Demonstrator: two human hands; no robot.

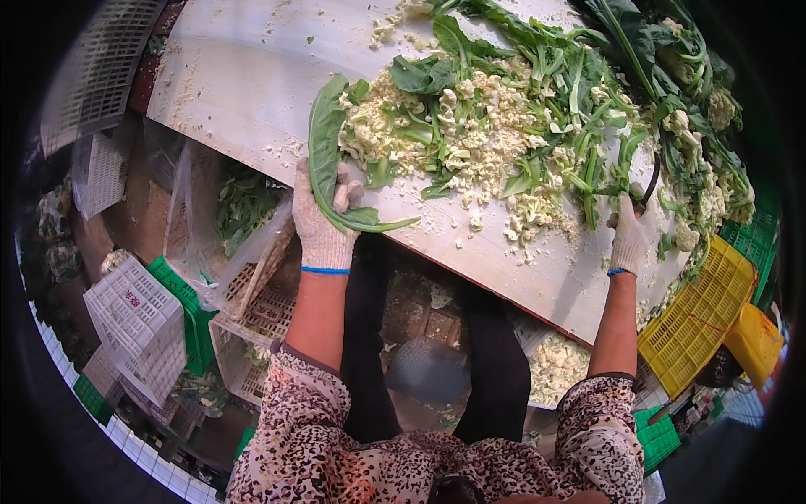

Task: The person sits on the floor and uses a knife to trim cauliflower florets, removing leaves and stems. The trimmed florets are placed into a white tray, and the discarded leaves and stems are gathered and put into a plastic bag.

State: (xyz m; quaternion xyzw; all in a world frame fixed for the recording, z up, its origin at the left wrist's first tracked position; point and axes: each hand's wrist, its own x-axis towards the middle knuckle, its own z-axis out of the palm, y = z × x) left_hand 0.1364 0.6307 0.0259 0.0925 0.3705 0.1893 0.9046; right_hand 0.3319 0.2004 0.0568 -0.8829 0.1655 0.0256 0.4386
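Observation:
A long green cauliflower leaf (pixel 324 142) with a pale rib is in my left hand (pixel 322 230), which wears a white knit glove with a blue cuff. My gloved right hand (pixel 631 238) grips a knife (pixel 655 176) by its handle; the dark, slightly curved blade points away from me. Between the hands, a heap of cauliflower crumbs and small florets (pixel 485 132) lies mixed with cut leaves on the white tabletop (pixel 252 82). Past the knife, several leafy cauliflower heads (pixel 711 151) are piled at the table's right side.
A yellow plastic crate (pixel 692 315) leans by the table's right end. Below the table are a bag-lined crate of leaves (pixel 242 211) and a container of florets (pixel 557 368). White crates (pixel 135 309) and a green crate (pixel 189 315) stand at left.

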